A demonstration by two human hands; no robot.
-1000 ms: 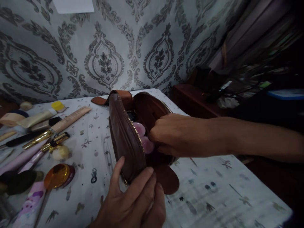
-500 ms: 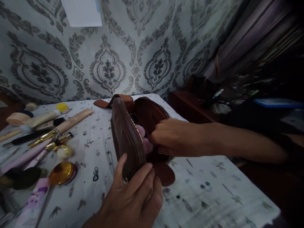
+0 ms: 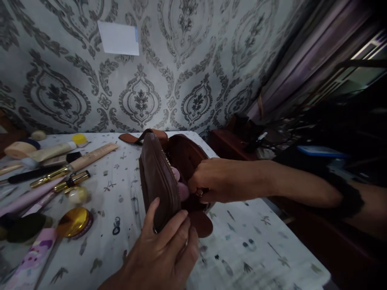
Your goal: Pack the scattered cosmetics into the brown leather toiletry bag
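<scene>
Reaching inside the brown bag (image 3: 159,181) seems to be the step in hand, and for the next move a steady, wide opening appears to be required. The bag's near end is held by the left hand (image 3: 166,245), with the thumb spread outward. The right hand (image 3: 219,179) is curled inside the bag; whether something is gripped cannot be told. Pink round items (image 3: 183,191) are seen within the bag, just beside this hand.
</scene>
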